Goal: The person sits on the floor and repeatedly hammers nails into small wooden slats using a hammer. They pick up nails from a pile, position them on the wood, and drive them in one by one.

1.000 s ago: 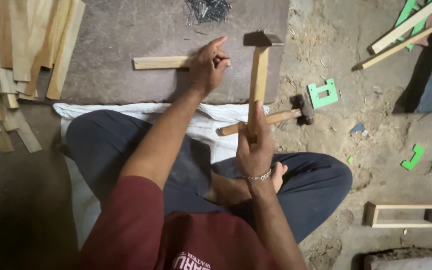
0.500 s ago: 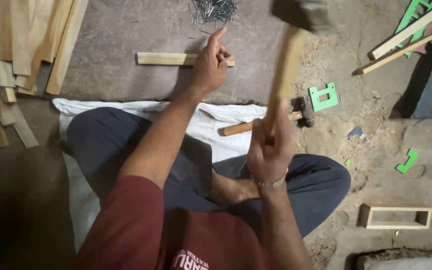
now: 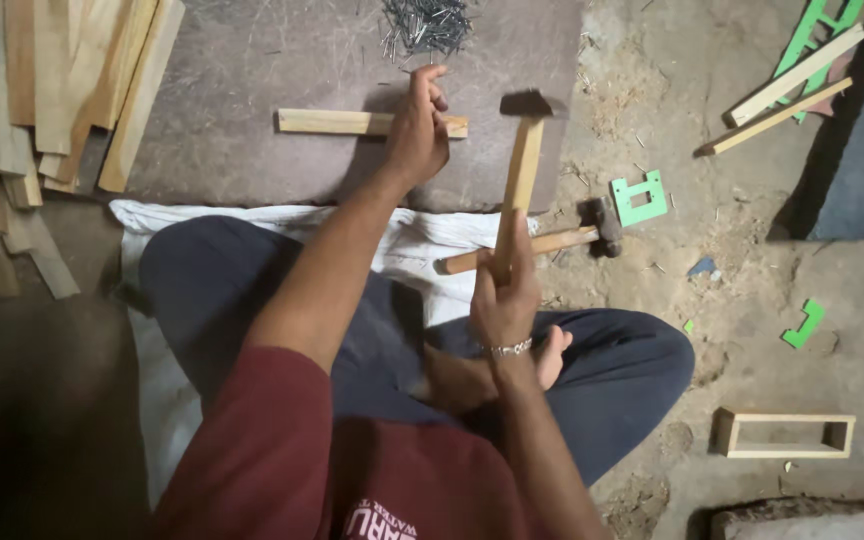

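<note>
The right hand (image 3: 505, 290) is closed round the handle of a hammer (image 3: 518, 170), its head raised just beside the left hand (image 3: 418, 128). That hand pinches down on a wooden strip (image 3: 337, 122), probably steadying a nail, though none shows. Nailing looks underway; beyond the fingers lies a nail pile (image 3: 427, 22), and one finished frame (image 3: 785, 434) sits well right

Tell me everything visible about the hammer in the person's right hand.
The hammer has a pale wooden handle and a dark, blocky head that looks like metal. The right hand grips the lower end of the handle, so it stands nearly upright in the view, head tilted slightly right. The head hangs just right of the wooden strip that the left hand steadies, not touching it.
</note>
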